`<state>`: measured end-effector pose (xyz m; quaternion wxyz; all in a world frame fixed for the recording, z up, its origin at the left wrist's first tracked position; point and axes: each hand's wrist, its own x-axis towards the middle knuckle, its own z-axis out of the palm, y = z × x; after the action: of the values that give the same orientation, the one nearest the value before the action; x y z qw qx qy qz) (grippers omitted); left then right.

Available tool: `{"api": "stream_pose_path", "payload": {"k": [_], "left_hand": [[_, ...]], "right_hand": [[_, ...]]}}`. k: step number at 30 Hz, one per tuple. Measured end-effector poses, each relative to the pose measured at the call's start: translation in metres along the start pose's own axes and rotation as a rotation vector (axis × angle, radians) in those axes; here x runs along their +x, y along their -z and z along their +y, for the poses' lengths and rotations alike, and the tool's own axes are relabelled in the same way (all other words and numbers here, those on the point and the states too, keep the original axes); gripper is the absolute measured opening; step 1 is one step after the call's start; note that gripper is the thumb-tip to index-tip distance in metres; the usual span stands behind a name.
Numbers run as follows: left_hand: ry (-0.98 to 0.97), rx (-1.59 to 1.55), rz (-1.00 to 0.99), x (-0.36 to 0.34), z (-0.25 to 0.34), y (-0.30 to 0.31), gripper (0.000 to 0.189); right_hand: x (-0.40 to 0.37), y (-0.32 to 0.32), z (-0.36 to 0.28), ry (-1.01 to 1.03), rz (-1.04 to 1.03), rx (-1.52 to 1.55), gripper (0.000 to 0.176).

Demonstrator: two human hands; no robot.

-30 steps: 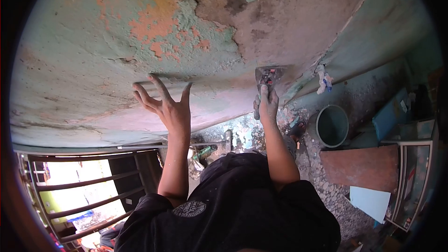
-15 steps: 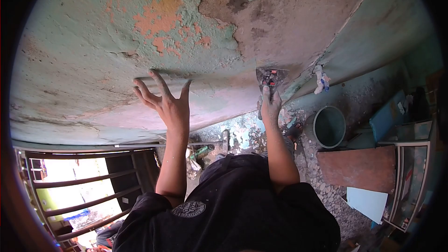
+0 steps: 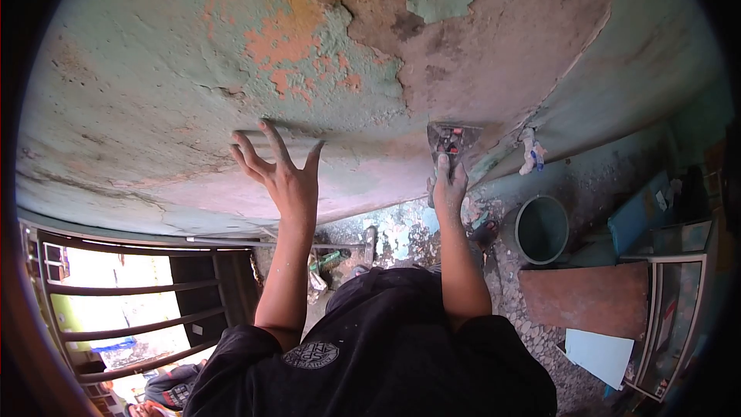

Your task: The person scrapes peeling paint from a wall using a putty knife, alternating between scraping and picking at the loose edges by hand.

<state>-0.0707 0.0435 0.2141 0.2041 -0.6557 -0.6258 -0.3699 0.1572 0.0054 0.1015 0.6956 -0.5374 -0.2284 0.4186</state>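
Observation:
My left hand has its fingers spread, with the fingertips resting against the peeling painted wall. To its right, my right hand grips a scraper by the handle, fingers wrapped round it. The scraper's wide dark blade lies at the wall's surface, near the border of the bare plaster. Green paint, orange patches and cracks mark the wall above and left of my hands. The scraper's handle is mostly hidden by my fingers.
A tap sticks out of the wall to the right of the scraper. Below it stands a grey bucket. A brown board and a glass-fronted cabinet are further right. Paint flakes litter the floor. A barred window is at lower left.
The view has shifted slightly, so wall and hands sit a little lower in it. My left hand stays spread on the wall and my right hand keeps its hold on the scraper.

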Motion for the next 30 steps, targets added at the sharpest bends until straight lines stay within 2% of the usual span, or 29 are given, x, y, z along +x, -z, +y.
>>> {"api": "stream_pose_path", "payload": {"k": [5,7,9,12,14,23,25,26,28,29,30], "left_hand": [[0.001,-0.016,-0.005,0.0,0.002,0.0,0.109],[0.003,-0.012,-0.012,0.0,0.001,0.0,0.109],[0.001,-0.015,-0.014,0.0,0.002,0.0,0.109],[0.003,-0.022,-0.008,-0.002,0.002,0.001,0.109],[0.016,-0.021,-0.016,0.0,0.002,0.0,0.108],[0.031,-0.024,-0.02,-0.001,0.002,-0.001,0.107],[0.041,-0.023,-0.024,0.0,0.003,0.001,0.107],[0.043,-0.022,-0.029,0.0,0.004,0.001,0.107],[0.045,-0.031,-0.029,0.001,0.004,0.002,0.107],[0.038,-0.036,-0.026,0.001,0.004,0.001,0.107],[0.037,-0.038,-0.024,0.0,0.005,0.001,0.107]], "right_hand": [[0.003,0.014,0.023,0.005,0.045,-0.132,0.026],[0.0,0.013,0.019,0.0,0.047,-0.143,0.027],[-0.003,0.008,0.008,-0.085,-0.013,0.01,0.028],[-0.002,-0.002,-0.009,-0.069,0.051,-0.075,0.028],[0.002,0.002,-0.002,-0.063,0.02,-0.1,0.027],[-0.003,0.011,0.001,-0.098,-0.051,0.17,0.026],[-0.005,0.015,-0.006,-0.034,-0.039,-0.131,0.031],[-0.003,0.017,-0.004,-0.034,-0.038,-0.137,0.031],[0.002,0.022,-0.002,0.394,-0.122,-0.708,0.039],[0.005,0.023,-0.002,0.28,-0.135,-0.811,0.046],[0.008,0.023,-0.001,0.282,-0.133,-0.81,0.046]]}}
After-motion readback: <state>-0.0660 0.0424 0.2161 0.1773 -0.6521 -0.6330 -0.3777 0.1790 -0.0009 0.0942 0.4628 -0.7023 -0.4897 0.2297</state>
